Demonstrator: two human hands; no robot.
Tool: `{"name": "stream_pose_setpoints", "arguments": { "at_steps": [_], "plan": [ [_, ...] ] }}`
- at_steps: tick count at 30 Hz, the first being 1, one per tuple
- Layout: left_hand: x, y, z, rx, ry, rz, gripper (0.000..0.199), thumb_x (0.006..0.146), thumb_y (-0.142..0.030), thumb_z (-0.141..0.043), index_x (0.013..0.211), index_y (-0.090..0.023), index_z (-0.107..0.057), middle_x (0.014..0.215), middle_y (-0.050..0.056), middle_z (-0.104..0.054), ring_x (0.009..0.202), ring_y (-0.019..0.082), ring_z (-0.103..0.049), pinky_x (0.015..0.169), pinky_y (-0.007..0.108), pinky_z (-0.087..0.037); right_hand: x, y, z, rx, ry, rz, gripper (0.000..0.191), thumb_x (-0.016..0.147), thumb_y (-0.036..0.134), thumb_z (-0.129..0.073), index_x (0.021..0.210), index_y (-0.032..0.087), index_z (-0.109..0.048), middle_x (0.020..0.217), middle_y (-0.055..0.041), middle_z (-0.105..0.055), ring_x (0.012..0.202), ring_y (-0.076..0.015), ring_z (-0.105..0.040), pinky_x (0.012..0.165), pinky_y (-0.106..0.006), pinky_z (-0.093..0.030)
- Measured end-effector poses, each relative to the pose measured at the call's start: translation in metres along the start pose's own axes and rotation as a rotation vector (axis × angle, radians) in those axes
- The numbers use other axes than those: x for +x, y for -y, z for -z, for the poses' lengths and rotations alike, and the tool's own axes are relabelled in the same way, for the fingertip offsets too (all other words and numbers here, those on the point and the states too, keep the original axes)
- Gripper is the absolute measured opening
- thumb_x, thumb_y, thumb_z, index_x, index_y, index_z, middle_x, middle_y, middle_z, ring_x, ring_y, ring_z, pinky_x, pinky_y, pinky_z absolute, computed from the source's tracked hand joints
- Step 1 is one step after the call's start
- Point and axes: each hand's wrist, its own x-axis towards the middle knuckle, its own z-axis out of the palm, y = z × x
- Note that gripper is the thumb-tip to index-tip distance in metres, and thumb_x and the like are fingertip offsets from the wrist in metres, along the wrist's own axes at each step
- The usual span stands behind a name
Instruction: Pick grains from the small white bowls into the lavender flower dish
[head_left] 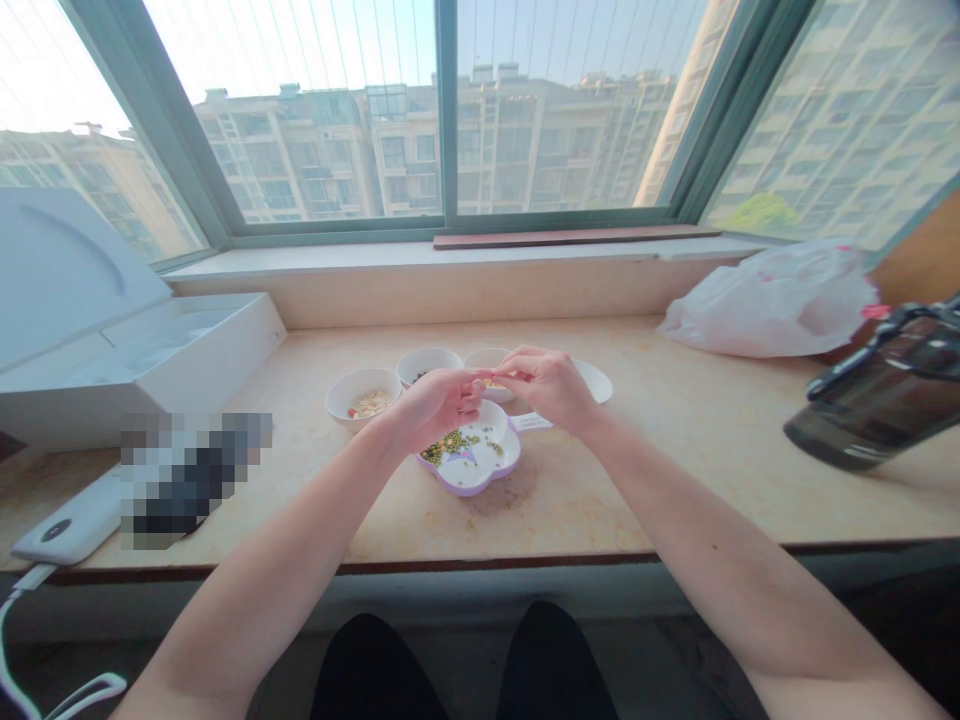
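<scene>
My left hand (pixel 444 408) and my right hand (pixel 547 388) meet at the fingertips above a flower-shaped dish (pixel 466 491) with a purple rim. The left fingers are curled in, and the right thumb and fingers pinch at the left fingertips. Whatever lies between them is too small to make out. Green beans (pixel 450 446) are scattered inside the dish, mostly at its left. Beside my left hand stands a white bowl (pixel 346 412) of pale pieces with a red bit. Behind my hands are a bowl (pixel 424 354) with dark bits and another bowl (pixel 480 356) with yellowish pieces, partly hidden.
A white dish (pixel 598 383) shows behind my right hand. An open white box (pixel 214 350), a white power bank (pixel 71 525) with a cable and a blurred dark object lie left. At right are a plastic bag (pixel 772 305) and a dark jug (pixel 862 415). Windows rise behind.
</scene>
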Motion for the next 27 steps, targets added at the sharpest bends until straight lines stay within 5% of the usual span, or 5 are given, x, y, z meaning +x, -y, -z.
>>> {"name": "stream_pose_setpoints", "arguments": {
  "at_steps": [4,8,12,21,27],
  "plan": [
    [-0.002,-0.001,0.001,0.194,-0.03,-0.044,0.025,0.084,-0.036,-0.07,0.094,-0.013,-0.069,0.068,-0.004,-0.044,0.058,0.007,-0.034,0.056,0.024,-0.028,0.002,0.005,0.001,0.062,-0.001,-0.057,0.031,0.086,0.051,-0.071,0.085,0.022,-0.08,0.09,-0.0063,-0.073,0.068,-0.0156,-0.059,0.068,-0.032,-0.045],
    [-0.006,-0.002,0.009,0.85,-0.096,-0.168,0.022,0.085,-0.036,-0.065,0.084,-0.016,-0.073,0.067,0.0,-0.055,0.06,0.011,-0.044,0.057,0.026,-0.03,0.004,0.01,0.005,0.265,-0.028,-0.258,0.033,0.076,0.051,-0.079,0.082,0.019,-0.077,0.073,-0.0038,-0.069,0.059,-0.0147,-0.056,0.06,-0.031,-0.044],
    [-0.007,-0.002,0.015,1.32,0.162,-0.154,0.013,0.079,-0.023,-0.064,0.078,-0.02,-0.076,0.069,0.001,-0.063,0.062,0.013,-0.051,0.057,0.026,-0.032,0.004,0.009,0.013,0.492,0.044,-0.326,0.033,0.073,0.048,-0.083,0.083,0.017,-0.076,0.06,0.0007,-0.06,0.056,-0.012,-0.049,0.055,-0.028,-0.038],
    [-0.003,0.008,0.015,1.38,0.298,-0.066,0.008,0.07,-0.013,-0.07,0.069,-0.019,-0.075,0.06,-0.002,-0.058,0.055,0.012,-0.047,0.056,0.027,-0.03,-0.001,0.004,0.014,0.913,0.566,-0.366,0.029,0.059,0.036,-0.091,0.067,0.016,-0.072,0.06,0.0031,-0.054,0.054,-0.0071,-0.039,0.049,-0.023,-0.026],
    [-0.005,0.014,0.016,1.292,0.224,-0.162,0.012,0.07,-0.012,-0.074,0.062,-0.018,-0.068,0.054,-0.004,-0.051,0.052,0.012,-0.042,0.058,0.028,-0.031,-0.003,0.001,0.011,1.007,0.62,-0.326,0.031,0.061,0.036,-0.092,0.067,0.015,-0.069,0.064,0.003,-0.055,0.056,-0.0067,-0.042,0.052,-0.023,-0.03]
  ]
}}
